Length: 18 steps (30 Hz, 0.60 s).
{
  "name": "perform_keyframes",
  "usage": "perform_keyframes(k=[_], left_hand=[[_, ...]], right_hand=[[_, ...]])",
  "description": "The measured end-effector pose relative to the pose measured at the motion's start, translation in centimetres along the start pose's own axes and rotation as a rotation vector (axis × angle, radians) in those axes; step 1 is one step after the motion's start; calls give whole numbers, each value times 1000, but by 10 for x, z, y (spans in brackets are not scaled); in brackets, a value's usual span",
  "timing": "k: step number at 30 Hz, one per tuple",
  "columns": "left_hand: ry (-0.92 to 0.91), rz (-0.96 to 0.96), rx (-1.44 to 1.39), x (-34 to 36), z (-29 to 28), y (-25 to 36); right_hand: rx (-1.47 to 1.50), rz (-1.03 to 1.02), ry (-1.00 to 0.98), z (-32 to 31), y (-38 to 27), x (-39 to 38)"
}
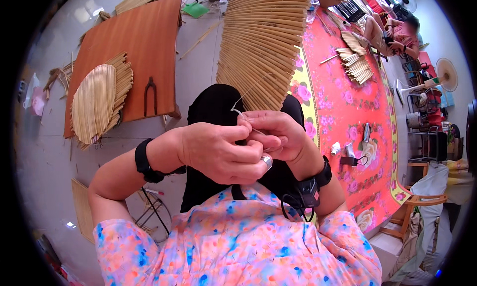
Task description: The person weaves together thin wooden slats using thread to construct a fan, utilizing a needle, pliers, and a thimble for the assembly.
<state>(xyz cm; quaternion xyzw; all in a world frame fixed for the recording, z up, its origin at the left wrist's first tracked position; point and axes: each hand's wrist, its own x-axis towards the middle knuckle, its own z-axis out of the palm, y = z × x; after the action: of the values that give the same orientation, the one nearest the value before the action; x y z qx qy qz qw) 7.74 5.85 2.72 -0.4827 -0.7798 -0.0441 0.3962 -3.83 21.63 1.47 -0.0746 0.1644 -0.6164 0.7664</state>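
Observation:
My left hand, with a ring on one finger, is closed in a pinch on a thin pale cord. Close against it, my right hand also pinches the cord between thumb and fingers. A loose end of the cord loops up above the fingertips toward a large fan-shaped panel of thin tan stalks. The panel's narrow end rests at my knees, just beyond both hands. The fingers hide part of the cord.
A brown wooden table on the left holds a round bundle of stalks and dark tongs. On the right, a flowered red cloth carries stalk bundles and small items. A person sits beyond it, near a standing fan.

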Motion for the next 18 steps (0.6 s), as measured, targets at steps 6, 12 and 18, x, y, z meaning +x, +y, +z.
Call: perform_keyframes(k=[6,12,18], left_hand=[[64,-9,31,0,3,-2],[63,21,-32,4,-8,-7],[335,-408,-386,1,-15,-7]], right_hand=[[16,-15,-28,4,-2,-2],[-57,-9,104,16,-1,-2],[-525,-157,628,41,-2,-11]])
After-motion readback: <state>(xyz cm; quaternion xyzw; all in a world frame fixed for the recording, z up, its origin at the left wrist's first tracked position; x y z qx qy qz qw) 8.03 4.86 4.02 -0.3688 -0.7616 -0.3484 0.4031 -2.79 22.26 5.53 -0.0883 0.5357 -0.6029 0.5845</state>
